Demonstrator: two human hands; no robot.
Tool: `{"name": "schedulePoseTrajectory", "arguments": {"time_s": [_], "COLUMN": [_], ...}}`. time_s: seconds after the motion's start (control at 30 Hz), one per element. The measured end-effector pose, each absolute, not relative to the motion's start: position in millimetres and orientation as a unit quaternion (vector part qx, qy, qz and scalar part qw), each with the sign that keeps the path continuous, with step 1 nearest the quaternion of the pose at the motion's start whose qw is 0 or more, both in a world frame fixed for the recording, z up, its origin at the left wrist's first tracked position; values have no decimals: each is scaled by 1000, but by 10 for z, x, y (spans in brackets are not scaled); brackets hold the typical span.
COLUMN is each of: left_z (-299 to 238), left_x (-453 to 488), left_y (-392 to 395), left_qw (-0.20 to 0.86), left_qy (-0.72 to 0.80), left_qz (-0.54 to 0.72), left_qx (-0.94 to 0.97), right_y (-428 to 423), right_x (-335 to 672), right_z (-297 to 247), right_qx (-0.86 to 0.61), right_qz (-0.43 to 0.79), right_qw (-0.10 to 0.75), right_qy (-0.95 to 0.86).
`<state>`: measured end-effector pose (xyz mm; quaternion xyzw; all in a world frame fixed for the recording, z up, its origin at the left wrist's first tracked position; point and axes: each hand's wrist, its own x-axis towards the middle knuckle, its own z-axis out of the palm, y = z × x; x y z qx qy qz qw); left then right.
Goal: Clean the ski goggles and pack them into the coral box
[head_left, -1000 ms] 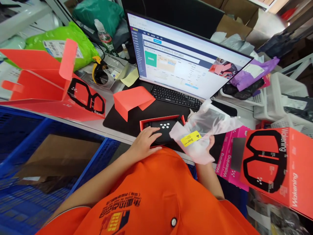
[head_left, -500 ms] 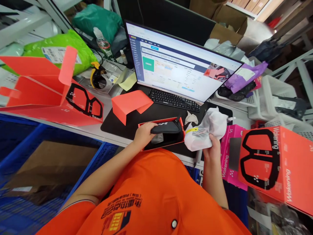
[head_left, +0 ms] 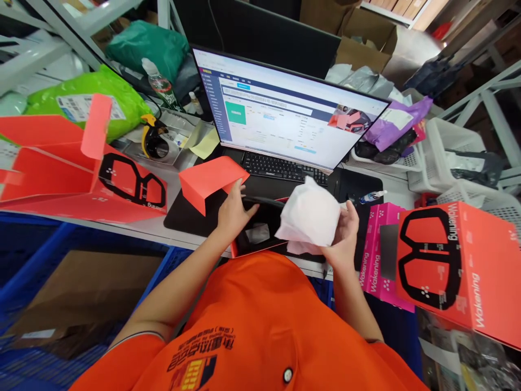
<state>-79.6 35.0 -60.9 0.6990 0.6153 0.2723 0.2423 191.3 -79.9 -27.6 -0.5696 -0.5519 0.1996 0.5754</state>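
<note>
The black case (head_left: 273, 218) sits open inside the red box (head_left: 233, 250) near the front edge of the tabletop (head_left: 185, 239), long axis roughly parallel to that edge. A translucent packet (head_left: 258, 233) lies within. The white-wrapped bundle (head_left: 311, 214), rounded and creased, overlaps the case's right end; its loose wrap points left, and its long axis is unclear. Right hand (head_left: 342, 233): grip clamped on the bundle. Left hand (head_left: 234, 214): thumb and fingers at the case's rim; whether this grip is clamped cannot be told.

The white bundle (head_left: 311, 214) covers the right part of the black case (head_left: 272, 220); most text on the monitor (head_left: 280, 127) is unreadable.
</note>
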Motion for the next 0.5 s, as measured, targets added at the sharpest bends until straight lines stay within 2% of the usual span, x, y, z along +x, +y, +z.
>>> {"name": "schedulePoseTrajectory", "arguments": {"time_s": [0.1, 0.2, 0.33, 0.4, 0.5], "left_z": [-483, -363, -381, -446, -463], "left_x": [-848, -884, -858, -825, -781], "left_y": [161, -46, -292, -379, -454], "left_qw": [232, 238, 331, 400, 446], "left_qy": [475, 401, 368, 356, 317], "left_qz": [267, 257, 281, 327, 420], "left_qx": [806, 847, 822, 779, 724], "right_y": [-816, -786, -690, -670, -804], "right_x": [1873, 1862, 1875, 1867, 1835], "right_z": [-154, -6, 3, -136, -463], "right_qx": [-580, -535, -451, -395, -294], "right_qz": [65, -47, -121, -202, -318], "right_qw": [500, 442, 401, 402, 487], "right_qy": [-640, -718, -788, -801, -758]}}
